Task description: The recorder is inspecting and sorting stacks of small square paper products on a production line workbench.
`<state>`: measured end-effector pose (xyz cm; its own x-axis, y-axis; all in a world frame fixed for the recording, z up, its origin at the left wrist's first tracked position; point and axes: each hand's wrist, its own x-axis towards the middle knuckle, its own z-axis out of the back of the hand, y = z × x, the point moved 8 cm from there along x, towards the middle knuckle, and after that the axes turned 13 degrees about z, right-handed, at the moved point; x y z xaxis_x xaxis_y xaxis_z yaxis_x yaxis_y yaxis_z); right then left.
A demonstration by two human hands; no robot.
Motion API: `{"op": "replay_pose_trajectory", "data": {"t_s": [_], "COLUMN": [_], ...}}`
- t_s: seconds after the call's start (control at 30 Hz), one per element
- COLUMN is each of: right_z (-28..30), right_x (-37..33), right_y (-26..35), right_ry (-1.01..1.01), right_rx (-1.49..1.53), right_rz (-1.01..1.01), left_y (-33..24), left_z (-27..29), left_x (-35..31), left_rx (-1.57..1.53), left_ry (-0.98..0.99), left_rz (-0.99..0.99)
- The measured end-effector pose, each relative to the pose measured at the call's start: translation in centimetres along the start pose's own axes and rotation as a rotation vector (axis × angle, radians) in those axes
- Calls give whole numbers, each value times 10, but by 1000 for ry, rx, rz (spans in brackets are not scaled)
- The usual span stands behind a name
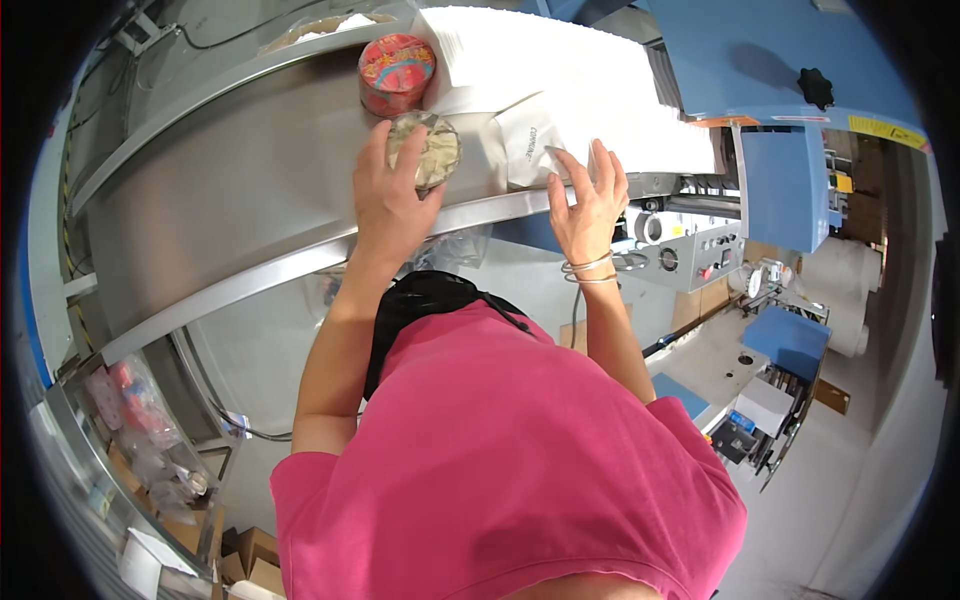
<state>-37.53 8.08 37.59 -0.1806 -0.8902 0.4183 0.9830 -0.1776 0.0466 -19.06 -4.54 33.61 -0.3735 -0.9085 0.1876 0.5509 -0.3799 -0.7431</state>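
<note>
My left hand [392, 195] is closed round a round, clear-sided container [440, 155] with pale, crumpled-looking contents. It is held low over the metal tabletop, and I cannot tell whether its base touches. Just beyond it stands a red, colourfully patterned round container [394, 75]. My right hand [588, 200], a bracelet on its wrist, has its fingers spread beside a small white paper packet [522, 140] with dark print. Its fingertips are at the packet's right side; whether they touch it is unclear. Behind the packet lies a long stack of white paper pieces [560, 70].
The metal table [230, 180] has a raised front rail [250, 268]. Blue machine housings [785, 190] and a control panel [700, 258] stand to the right. Cartons and plastic bags [150, 420] sit at lower left. White rolls [838, 290] stand at far right.
</note>
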Motion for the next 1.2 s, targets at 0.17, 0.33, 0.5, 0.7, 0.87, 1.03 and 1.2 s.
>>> {"op": "replay_pose_trajectory", "data": {"t_s": [0.17,0.33,0.5,0.7,0.87,1.03,1.2], "right_z": [0,-2,2,3,-1,5,35], "right_x": [-2,-5,-4,-1,9,7,12], "right_y": [-1,1,2,-4,7,16,31], "right_ry": [-3,15,9,-10,-13,60,-262], "right_rx": [26,8,45,59,99,-29,83], "right_rz": [-6,-10,-4,23,74,143,228], "left_y": [-21,-39,-55,-67,-57,-32,-40], "left_z": [-24,-50,-63,-81,-76,-69,-20], "left_x": [-1,-4,-1,6,12,-13,-65], "left_rx": [-15,-3,-23,-15,-8,-167,-323], "left_ry": [-5,-7,-20,3,6,-92,-244], "left_rz": [-69,-101,-165,-191,-169,-56,-205]}}
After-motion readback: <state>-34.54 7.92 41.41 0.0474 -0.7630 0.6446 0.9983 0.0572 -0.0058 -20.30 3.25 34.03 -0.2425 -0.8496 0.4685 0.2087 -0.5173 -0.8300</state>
